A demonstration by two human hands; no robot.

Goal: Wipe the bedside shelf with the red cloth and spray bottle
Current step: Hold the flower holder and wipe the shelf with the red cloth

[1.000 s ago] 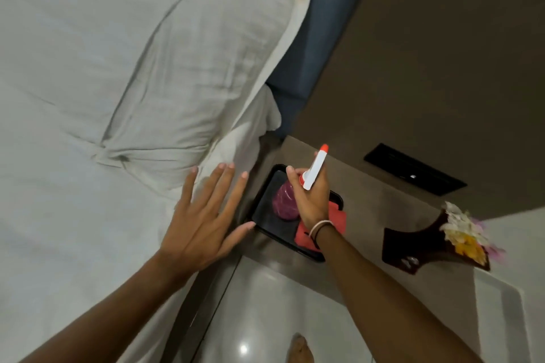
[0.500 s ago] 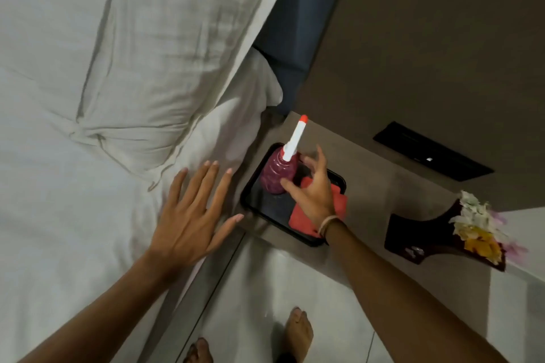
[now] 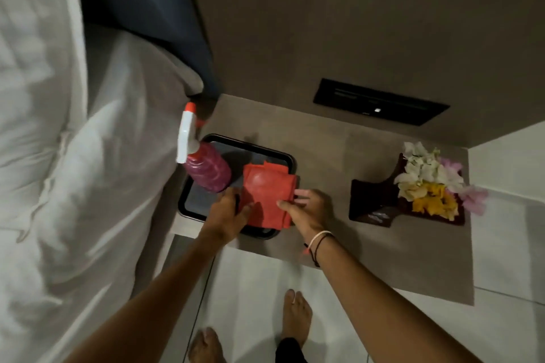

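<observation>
A folded red cloth (image 3: 267, 191) lies on the right half of a black tray (image 3: 272, 153) on the brown bedside shelf (image 3: 330, 162). My left hand (image 3: 228, 212) grips the cloth's near left edge. My right hand (image 3: 306, 209) pinches its near right corner with thumb and fingers. A pink spray bottle (image 3: 208, 171) with a white and orange trigger head stands upright in the tray's left part, free of both hands.
A dark wooden dish with white, yellow and pink flowers (image 3: 424, 186) sits on the shelf to the right. A black switch panel (image 3: 380, 102) is on the wall behind. The white bed (image 3: 73, 156) borders the shelf's left side. My bare feet stand on the pale tiled floor below.
My right hand let go of the spray bottle, which now stands in the tray. My left hand left the bed, and both hands have taken hold of the red cloth. The view shifted right.
</observation>
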